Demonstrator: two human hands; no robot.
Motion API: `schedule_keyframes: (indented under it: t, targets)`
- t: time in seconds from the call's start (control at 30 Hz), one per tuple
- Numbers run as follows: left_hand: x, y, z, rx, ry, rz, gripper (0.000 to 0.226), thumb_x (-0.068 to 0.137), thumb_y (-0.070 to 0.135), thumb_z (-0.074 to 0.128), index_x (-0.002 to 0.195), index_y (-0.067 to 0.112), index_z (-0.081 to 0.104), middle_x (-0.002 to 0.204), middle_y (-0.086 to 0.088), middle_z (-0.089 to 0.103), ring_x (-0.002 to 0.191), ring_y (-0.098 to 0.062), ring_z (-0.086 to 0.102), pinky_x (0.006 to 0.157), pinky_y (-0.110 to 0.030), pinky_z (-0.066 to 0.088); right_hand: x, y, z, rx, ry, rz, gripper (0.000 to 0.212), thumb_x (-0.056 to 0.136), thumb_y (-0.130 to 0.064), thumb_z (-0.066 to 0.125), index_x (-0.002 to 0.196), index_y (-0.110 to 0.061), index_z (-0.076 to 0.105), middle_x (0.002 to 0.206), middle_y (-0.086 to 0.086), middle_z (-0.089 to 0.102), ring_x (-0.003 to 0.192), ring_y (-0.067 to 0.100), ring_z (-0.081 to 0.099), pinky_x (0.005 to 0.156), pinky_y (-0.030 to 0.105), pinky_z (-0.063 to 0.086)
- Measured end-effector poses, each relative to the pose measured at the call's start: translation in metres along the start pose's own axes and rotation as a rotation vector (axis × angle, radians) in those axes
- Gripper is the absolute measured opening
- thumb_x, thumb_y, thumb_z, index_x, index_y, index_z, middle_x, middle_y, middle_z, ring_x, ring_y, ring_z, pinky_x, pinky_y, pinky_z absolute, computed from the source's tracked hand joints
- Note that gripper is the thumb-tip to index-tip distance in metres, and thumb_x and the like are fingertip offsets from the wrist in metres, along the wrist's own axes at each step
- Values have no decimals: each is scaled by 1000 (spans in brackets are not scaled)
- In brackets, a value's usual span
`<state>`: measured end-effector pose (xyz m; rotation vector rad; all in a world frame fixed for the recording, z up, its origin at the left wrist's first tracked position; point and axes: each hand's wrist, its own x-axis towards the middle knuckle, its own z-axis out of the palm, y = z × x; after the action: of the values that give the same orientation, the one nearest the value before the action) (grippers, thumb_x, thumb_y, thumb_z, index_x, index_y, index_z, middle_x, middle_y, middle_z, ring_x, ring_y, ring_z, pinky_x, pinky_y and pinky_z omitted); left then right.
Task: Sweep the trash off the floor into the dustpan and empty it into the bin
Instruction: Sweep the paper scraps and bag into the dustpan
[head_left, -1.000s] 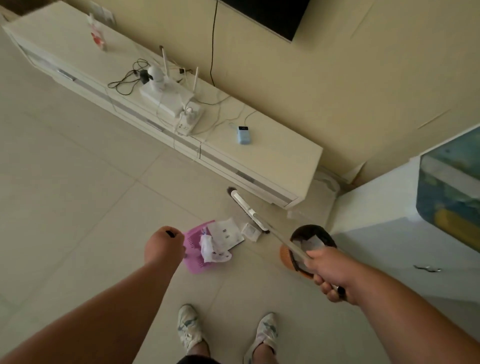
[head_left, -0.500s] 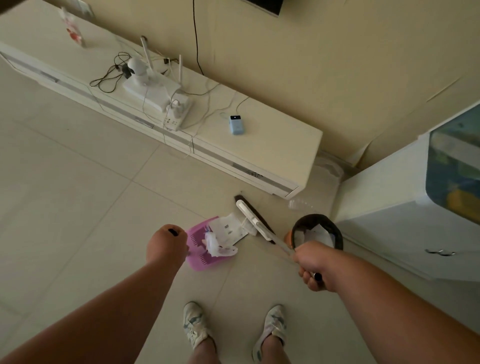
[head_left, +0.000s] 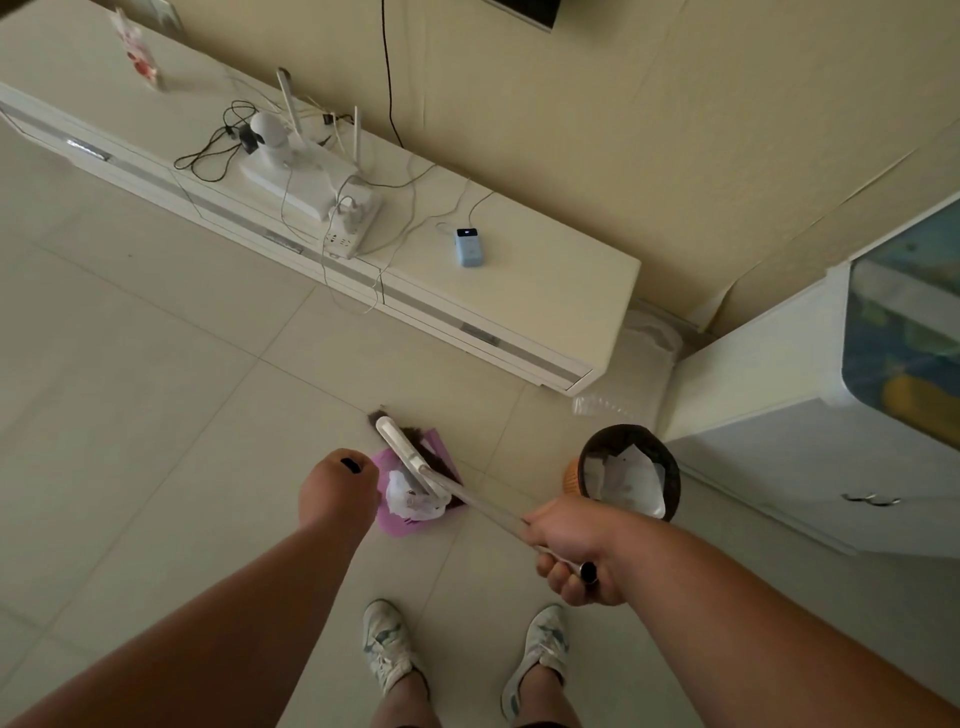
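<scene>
Open floor (head_left: 156, 415) lies left; the bin (head_left: 631, 475) crowds right. The broom (head_left: 415, 462) is clenched by the right hand (head_left: 574, 545); the left hand (head_left: 337, 488) is fisted around the dustpan (head_left: 395, 519) handle (mostly hidden).

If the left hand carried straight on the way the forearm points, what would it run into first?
Most likely the pink dustpan it is already holding: the left hand points up and right, onto the crumpled white trash and broom head. Depth is uncertain.
</scene>
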<state>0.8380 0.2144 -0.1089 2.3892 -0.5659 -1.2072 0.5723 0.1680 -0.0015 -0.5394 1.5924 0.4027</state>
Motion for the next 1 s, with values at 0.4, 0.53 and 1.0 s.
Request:
schedule_keyframes:
  t: [0.4, 0.53, 1.0]
  targets:
    - [-7, -7, -19, -24, -3, 10, 14, 89, 16, 59, 86, 20, 72, 58, -3, 78, 68, -37, 80, 75, -58, 69, -23, 11, -1, 71, 12, -38, 8, 105, -26, 51, 101, -26, 58, 71, 3, 49, 46, 7, 38, 39, 15, 31]
    - [-15, -1, -27, -2, -2, 32, 15, 89, 15, 59, 85, 19, 73, 57, -1, 78, 66, -36, 80, 75, -59, 69, -35, 21, -11, 134, 25, -62, 10, 104, -28, 54, 113, -29, 60, 72, 2, 49, 46, 6, 39, 38, 15, 32]
    - [-78, 65, -32, 96, 15, 231, 19, 90, 16, 57, 82, 16, 73, 58, -4, 78, 61, -32, 78, 75, -53, 69, -91, 97, -44, 366, 44, -173, 20, 104, -31, 56, 120, -22, 64, 60, 2, 49, 45, 7, 36, 37, 15, 28]
